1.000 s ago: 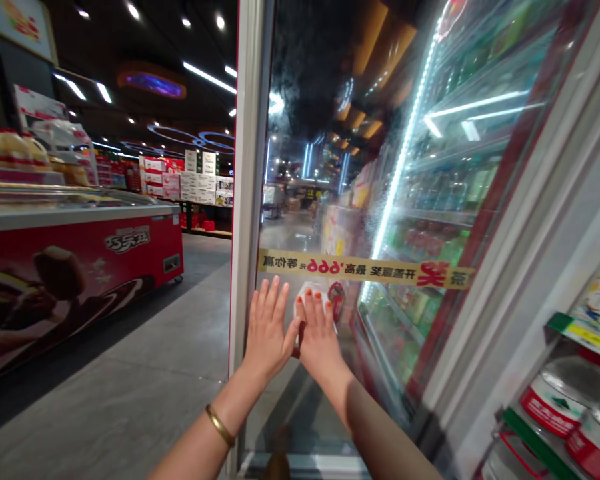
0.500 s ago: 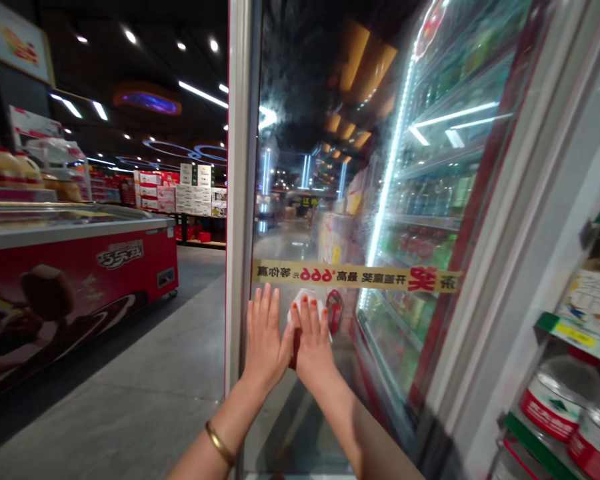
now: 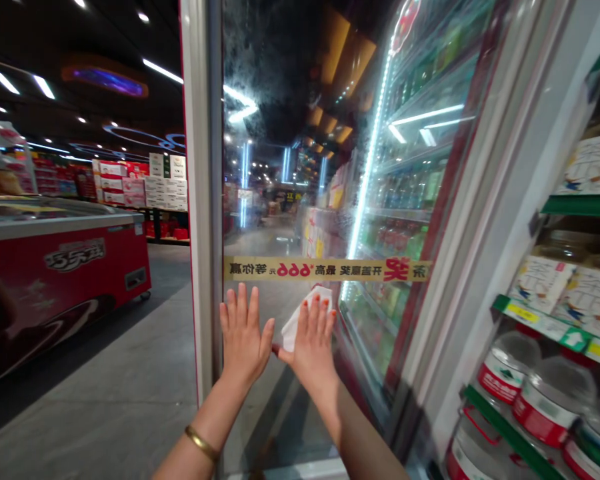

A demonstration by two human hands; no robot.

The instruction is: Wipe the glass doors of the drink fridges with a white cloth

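Note:
An open glass cooler door [image 3: 280,200] stands in front of me, with a yellow sticker band [image 3: 325,269] across it. My left hand [image 3: 243,337] lies flat on the glass near the door's white frame [image 3: 200,200], fingers spread, a gold bangle on the wrist. My right hand [image 3: 313,340], fingers stretched out, presses a white cloth [image 3: 300,317] against the glass just below the sticker band. The glass is fogged and streaked higher up.
To the right are the cooler's shelves with boxed drinks [image 3: 545,280] and big water bottles [image 3: 535,390]. A red chest freezer [image 3: 60,267] stands at the left across a grey floor aisle [image 3: 105,380]. Stacked cartons [image 3: 140,183] sit at the back.
Both hands have shifted left and slightly down on the glass. The right hand has drawn away from the left, and more of the white cloth shows above its fingers. The view has swung right.

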